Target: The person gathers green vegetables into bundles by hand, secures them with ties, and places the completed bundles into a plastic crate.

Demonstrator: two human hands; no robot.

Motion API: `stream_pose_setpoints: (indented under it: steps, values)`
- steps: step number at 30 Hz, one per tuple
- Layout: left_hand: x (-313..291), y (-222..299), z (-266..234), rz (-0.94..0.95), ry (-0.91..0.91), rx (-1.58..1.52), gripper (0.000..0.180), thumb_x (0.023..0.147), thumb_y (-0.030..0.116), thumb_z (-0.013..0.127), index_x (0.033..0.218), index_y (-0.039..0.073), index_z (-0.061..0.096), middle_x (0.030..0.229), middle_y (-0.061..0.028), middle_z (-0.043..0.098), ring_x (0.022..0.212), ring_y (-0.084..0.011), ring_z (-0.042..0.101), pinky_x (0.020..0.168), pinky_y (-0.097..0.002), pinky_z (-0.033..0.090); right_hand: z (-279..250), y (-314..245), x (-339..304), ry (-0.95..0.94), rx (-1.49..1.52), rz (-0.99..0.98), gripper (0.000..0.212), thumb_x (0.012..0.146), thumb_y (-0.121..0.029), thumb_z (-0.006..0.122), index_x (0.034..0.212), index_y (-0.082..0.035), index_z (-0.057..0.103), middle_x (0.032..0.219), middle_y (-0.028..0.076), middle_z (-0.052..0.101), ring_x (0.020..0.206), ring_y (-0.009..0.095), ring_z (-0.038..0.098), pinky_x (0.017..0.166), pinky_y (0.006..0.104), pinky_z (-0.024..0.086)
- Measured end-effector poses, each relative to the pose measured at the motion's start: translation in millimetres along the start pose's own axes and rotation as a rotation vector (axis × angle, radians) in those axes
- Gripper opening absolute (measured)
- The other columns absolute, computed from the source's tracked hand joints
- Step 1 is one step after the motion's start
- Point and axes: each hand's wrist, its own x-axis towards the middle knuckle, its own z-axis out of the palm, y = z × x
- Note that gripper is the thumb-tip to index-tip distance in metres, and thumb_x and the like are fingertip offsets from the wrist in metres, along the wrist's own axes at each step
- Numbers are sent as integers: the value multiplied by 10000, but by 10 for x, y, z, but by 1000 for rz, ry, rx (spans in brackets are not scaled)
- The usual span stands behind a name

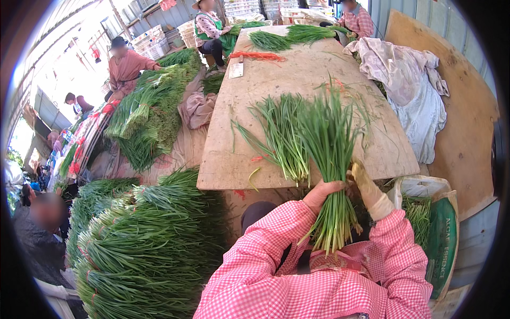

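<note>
My left hand (323, 194), bare, is wrapped round the stems of a bunch of garlic chives (330, 138). The bunch stands upright at the table's near edge, with leaves up and pale cut ends down towards my lap. At its right side is my right hand (366, 186) in a tan glove, fingers stretched up along the stems; whether it touches them I cannot make out. On the wooden table (244, 154), just left of the bunch, lies a loose pile of garlic chives (281, 133), stems towards me.
Tied chives are heaped in a large stack (149, 239) at my left, with another heap (154, 106) beyond it. Red ties (257, 56) and more chives (308, 34) lie at the table's far end. A white crate (419, 186) stands at right, below draped cloth (404, 80). Several people sit around.
</note>
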Motion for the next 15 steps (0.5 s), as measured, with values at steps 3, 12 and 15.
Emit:
stream_pose_setpoints:
  steps: [3, 12, 15]
  values:
    - [-11, 129, -139, 183, 111, -41, 577, 727, 105, 586, 1257, 57, 363, 773, -71, 534, 716, -216, 562, 666, -345, 500, 418, -319, -535, -129, 42, 5, 774, 748, -408, 678, 1306, -31, 298, 1166, 73, 458, 1112, 189, 394, 956, 324, 318]
    - [31, 477, -541, 464, 180, 126, 327, 765, 287, 506, 846, -22, 575, 815, -153, 588, 741, -269, 570, 682, -373, 490, 360, 170, -1182, -28, 171, 317, 326, 946, -291, 393, 780, -65, 558, 587, -7, 507, 440, 58, 356, 405, 203, 285]
    - [-117, 604, -340, 488, 298, -16, 301, 767, 298, 534, 745, -2, 547, 781, -112, 555, 770, -247, 554, 754, -373, 472, 294, 147, -1163, 110, 105, 274, 372, 949, -331, 363, 786, -61, 561, 527, -24, 406, 406, 64, 324, 391, 204, 253]
